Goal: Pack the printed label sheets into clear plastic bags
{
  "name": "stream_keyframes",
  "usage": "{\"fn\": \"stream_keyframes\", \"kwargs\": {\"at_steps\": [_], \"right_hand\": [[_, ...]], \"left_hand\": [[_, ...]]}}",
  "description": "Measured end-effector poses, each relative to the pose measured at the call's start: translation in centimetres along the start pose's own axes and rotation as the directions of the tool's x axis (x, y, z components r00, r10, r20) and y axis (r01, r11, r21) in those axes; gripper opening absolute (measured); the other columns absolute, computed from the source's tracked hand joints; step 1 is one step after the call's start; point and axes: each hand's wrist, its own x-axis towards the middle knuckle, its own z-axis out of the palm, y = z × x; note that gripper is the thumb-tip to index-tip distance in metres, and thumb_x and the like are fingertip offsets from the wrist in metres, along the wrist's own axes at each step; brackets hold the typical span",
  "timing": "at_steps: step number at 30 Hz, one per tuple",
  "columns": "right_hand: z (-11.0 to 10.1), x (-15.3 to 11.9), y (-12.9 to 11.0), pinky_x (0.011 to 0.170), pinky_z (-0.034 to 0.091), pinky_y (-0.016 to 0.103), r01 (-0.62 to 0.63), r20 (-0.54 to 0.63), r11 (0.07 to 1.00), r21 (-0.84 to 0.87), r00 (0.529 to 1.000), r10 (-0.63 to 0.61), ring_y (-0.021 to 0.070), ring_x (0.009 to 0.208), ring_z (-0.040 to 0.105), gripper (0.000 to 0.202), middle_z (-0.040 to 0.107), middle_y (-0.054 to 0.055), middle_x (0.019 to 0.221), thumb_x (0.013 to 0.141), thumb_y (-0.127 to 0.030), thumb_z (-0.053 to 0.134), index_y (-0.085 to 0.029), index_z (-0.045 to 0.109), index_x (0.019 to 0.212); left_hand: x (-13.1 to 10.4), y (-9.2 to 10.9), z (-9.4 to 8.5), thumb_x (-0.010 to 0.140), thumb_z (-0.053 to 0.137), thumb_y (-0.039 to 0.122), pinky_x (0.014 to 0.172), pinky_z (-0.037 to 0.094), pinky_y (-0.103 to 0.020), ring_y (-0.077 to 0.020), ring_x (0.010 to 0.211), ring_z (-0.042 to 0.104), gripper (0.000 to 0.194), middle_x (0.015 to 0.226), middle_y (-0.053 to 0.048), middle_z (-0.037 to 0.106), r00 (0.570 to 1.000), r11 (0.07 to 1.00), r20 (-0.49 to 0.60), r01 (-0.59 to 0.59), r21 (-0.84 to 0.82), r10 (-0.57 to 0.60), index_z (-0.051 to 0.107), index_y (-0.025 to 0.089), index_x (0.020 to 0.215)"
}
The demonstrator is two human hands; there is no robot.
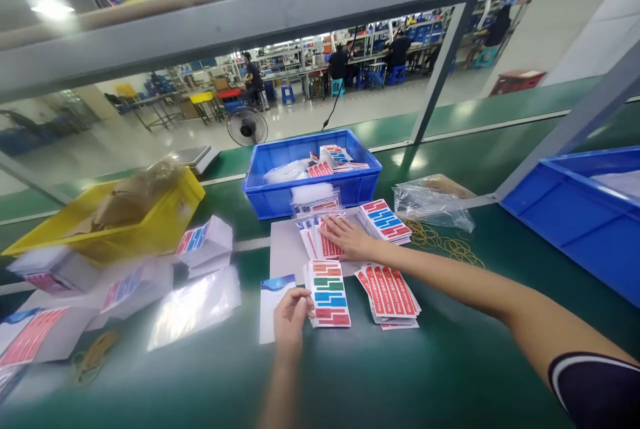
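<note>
My right hand (347, 237) lies spread and flat on red-and-white printed cards (327, 247) at the middle of the table. Lower down, my left hand (293, 315) has curled fingers at the left edge of a stack of cards with red, green and blue prints (330, 295); whether it grips a card is too small to tell. A white and blue card (270, 309) lies beside and partly behind that hand. To the right sits a fanned stack of red label cards (393, 292), and above it a stack with red and blue prints (384, 221).
A blue bin (313, 192) with cards stands behind the hands. A yellow bin (145, 232) is at the left, another blue bin (580, 215) at the right. Rubber bands (455, 247) and a clear plastic bag (430, 202) lie right; clear sheets (197, 305) lie left.
</note>
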Motion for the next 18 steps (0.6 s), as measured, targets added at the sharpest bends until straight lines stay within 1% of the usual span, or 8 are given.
{"fn": "stream_keyframes", "kwargs": {"at_steps": [2,4,6,8,11,15,16,18], "right_hand": [[0.8,0.7,0.1,0.113,0.018,0.053,0.041,0.01,0.998,-0.046,0.999,-0.041,0.0329,0.142,0.012,0.081,0.017,0.015,0.155,0.075,-0.021,0.07,-0.019,0.029,0.145],[1.1,1.7,0.3,0.114,0.014,0.055,0.04,-0.011,0.996,-0.085,0.999,-0.041,0.0297,0.143,0.008,0.069,0.016,0.013,0.155,0.084,-0.008,0.053,-0.019,0.026,0.146],[1.4,2.7,0.2,0.114,0.013,0.056,0.021,-0.042,0.994,-0.111,0.999,-0.026,0.0271,0.143,0.006,0.067,0.015,0.012,0.156,0.086,0.0,0.038,-0.019,0.021,0.147],[1.5,3.3,-0.1,0.114,0.013,0.057,0.003,-0.066,0.993,-0.122,0.998,-0.011,0.0259,0.143,0.006,0.067,0.016,0.01,0.156,0.087,0.003,0.032,-0.019,0.017,0.148],[1.3,3.4,-0.8,0.114,0.014,0.057,-0.022,-0.093,0.992,-0.123,0.996,0.011,0.0261,0.143,0.01,0.066,0.019,0.011,0.155,0.087,0.003,0.029,-0.019,0.019,0.148],[-0.4,2.4,-1.8,0.113,0.022,0.054,-0.074,-0.127,0.99,-0.122,0.99,0.059,0.0281,0.142,0.016,0.062,0.025,0.016,0.152,0.085,0.004,0.032,-0.015,0.03,0.144],[-1.1,2.1,-2.1,0.112,0.024,0.054,-0.092,-0.139,0.988,-0.124,0.987,0.074,0.0292,0.142,0.017,0.062,0.026,0.019,0.152,0.084,0.004,0.034,-0.014,0.033,0.143],[-2.7,1.1,-2.8,0.111,0.028,0.052,-0.127,-0.169,0.983,-0.132,0.98,0.104,0.0326,0.141,0.017,0.061,0.026,0.023,0.15,0.081,0.001,0.042,-0.011,0.037,0.141]], "left_hand": [[-0.1,0.3,0.3,0.083,0.058,0.046,0.061,0.044,-0.022,-0.0095,0.06,0.052,0.03,0.073,-0.001,0.058,1.0,0.999,0.003,0.013,0.032,-0.013,0.063,0.017,0.087],[-0.2,0.7,0.5,0.083,0.057,0.047,0.062,0.044,-0.022,-0.0099,0.06,0.052,0.032,0.072,0.0,0.058,1.0,0.997,0.002,0.024,0.072,-0.024,0.063,0.016,0.086],[-0.3,1.1,0.6,0.083,0.056,0.049,0.062,0.044,-0.023,-0.0109,0.06,0.053,0.033,0.07,-0.001,0.059,1.0,0.993,-0.01,0.029,0.114,-0.028,0.063,0.016,0.085],[-0.3,1.3,0.8,0.082,0.056,0.05,0.062,0.045,-0.025,-0.0123,0.06,0.053,0.034,0.071,-0.002,0.06,0.999,0.985,-0.028,0.029,0.169,-0.025,0.062,0.016,0.084],[0.0,1.2,1.0,0.08,0.056,0.053,0.062,0.048,-0.027,-0.0159,0.064,0.058,0.036,0.076,-0.004,0.065,0.998,0.968,-0.058,0.034,0.25,-0.02,0.062,0.018,0.083],[0.5,0.1,0.8,0.071,0.052,0.071,0.062,0.054,-0.036,-0.0233,0.066,0.063,0.05,0.071,-0.006,0.066,0.994,0.923,-0.104,0.064,0.379,-0.026,0.063,0.022,0.075],[0.7,-0.1,0.7,0.069,0.05,0.075,0.061,0.055,-0.038,-0.0249,0.065,0.063,0.053,0.069,-0.006,0.065,0.995,0.907,-0.096,0.068,0.415,-0.031,0.063,0.024,0.074],[0.8,-0.1,0.6,0.069,0.049,0.076,0.06,0.056,-0.04,-0.0266,0.066,0.064,0.051,0.07,-0.006,0.065,0.999,0.883,-0.027,0.049,0.467,-0.041,0.064,0.028,0.076]]}}
